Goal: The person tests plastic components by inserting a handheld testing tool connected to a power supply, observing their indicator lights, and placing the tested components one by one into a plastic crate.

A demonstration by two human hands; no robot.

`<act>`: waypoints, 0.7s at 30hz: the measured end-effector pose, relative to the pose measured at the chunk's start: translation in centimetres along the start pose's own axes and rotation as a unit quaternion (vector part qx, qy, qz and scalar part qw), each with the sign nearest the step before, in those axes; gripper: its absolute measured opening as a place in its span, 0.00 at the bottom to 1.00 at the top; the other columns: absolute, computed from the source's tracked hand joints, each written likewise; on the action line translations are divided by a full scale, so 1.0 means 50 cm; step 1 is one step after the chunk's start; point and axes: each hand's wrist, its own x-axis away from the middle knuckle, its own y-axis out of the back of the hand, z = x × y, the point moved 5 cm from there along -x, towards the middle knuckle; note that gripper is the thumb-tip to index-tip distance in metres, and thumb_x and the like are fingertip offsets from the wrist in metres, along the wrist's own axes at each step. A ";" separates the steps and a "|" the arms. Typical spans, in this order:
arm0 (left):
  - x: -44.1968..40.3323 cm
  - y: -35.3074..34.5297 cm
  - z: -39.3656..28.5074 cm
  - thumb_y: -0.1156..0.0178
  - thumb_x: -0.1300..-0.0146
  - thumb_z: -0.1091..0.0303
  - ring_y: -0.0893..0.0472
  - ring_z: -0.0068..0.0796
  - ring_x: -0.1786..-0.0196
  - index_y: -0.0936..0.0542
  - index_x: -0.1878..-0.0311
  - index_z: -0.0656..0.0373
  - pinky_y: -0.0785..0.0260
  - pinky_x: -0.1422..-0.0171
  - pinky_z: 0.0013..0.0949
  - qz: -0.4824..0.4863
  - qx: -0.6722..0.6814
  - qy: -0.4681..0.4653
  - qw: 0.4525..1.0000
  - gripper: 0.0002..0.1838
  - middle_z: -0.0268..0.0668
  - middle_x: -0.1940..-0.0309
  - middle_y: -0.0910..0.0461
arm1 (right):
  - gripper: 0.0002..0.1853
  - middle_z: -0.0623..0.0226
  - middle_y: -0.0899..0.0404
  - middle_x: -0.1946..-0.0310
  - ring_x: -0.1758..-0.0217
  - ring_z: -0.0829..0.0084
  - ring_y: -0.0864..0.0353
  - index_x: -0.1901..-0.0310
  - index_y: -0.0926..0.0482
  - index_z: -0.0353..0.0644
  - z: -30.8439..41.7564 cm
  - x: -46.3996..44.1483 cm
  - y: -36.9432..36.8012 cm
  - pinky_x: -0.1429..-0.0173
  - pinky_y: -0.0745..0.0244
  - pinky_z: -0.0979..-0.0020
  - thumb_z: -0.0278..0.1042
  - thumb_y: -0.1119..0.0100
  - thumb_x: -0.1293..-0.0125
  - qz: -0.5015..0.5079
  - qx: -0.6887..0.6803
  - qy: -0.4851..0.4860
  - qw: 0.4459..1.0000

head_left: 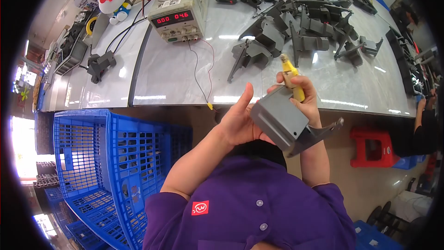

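A grey plastic housing (280, 115) with a bracket-like arm is held in front of my chest, tilted. My left hand (236, 122) supports it from its left side, thumb stretched upward and the other fingers partly hidden behind it. At the housing's right, my right hand (307, 99) is closed around a yellow hand tool (290, 75) whose brownish tip points up and away from me. The tool's exact kind is unclear. Part of the right hand and wrist is hidden by the housing.
Many similar grey parts (300, 23) are piled on the table (171, 81). A power supply (178, 16) with thin wires stands at the back left. A blue crate (134, 153) is below at left, a red stool (372, 148) at right. Another person's arm (420, 111) shows far right.
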 end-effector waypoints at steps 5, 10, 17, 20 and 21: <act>0.011 0.030 -0.014 0.53 0.42 0.37 0.28 0.52 0.44 0.40 0.36 0.66 0.34 0.40 0.44 -0.023 -0.112 -0.009 0.993 0.43 0.59 0.43 0.33 | 0.21 0.61 0.24 0.53 0.51 0.72 0.24 0.49 0.26 0.37 -0.008 -0.028 -0.013 0.51 0.27 0.73 0.20 0.36 0.47 0.084 0.220 -0.056 0.970; 0.032 0.002 -0.066 0.47 0.43 0.52 0.28 0.50 0.43 0.34 0.41 0.67 0.32 0.42 0.48 0.009 0.010 -0.127 0.992 0.33 0.60 0.45 0.33 | 0.14 0.62 0.26 0.52 0.56 0.80 0.23 0.49 0.27 0.35 0.033 -0.033 0.002 0.79 0.42 0.89 0.27 0.46 0.36 -0.184 0.302 -0.046 0.934; 0.037 0.027 -0.087 0.44 0.40 0.58 0.27 0.40 0.44 0.32 0.43 0.62 0.35 0.38 0.44 -0.181 0.196 -0.279 0.922 0.25 0.45 0.47 0.28 | 0.25 0.63 0.31 0.54 0.59 0.77 0.28 0.43 0.31 0.40 0.000 0.019 -0.065 0.57 0.33 0.81 0.31 0.36 0.43 -0.153 0.367 0.055 0.916; 0.022 0.025 -0.059 0.44 0.39 0.59 0.26 0.33 0.47 0.32 0.43 0.58 0.33 0.41 0.37 -0.207 0.071 -0.216 0.952 0.23 0.37 0.50 0.26 | 0.28 0.63 0.35 0.53 0.49 0.72 0.31 0.45 0.29 0.39 -0.003 0.009 -0.095 0.48 0.33 0.76 0.28 0.31 0.49 -0.162 0.504 0.171 0.831; 0.021 0.034 -0.053 0.43 0.40 0.60 0.26 0.32 0.47 0.32 0.43 0.58 0.34 0.40 0.36 -0.202 0.029 -0.192 0.960 0.23 0.37 0.50 0.26 | 0.24 0.64 0.31 0.54 0.51 0.74 0.29 0.47 0.27 0.37 0.004 0.001 -0.085 0.49 0.33 0.77 0.26 0.34 0.47 -0.181 0.509 0.165 0.825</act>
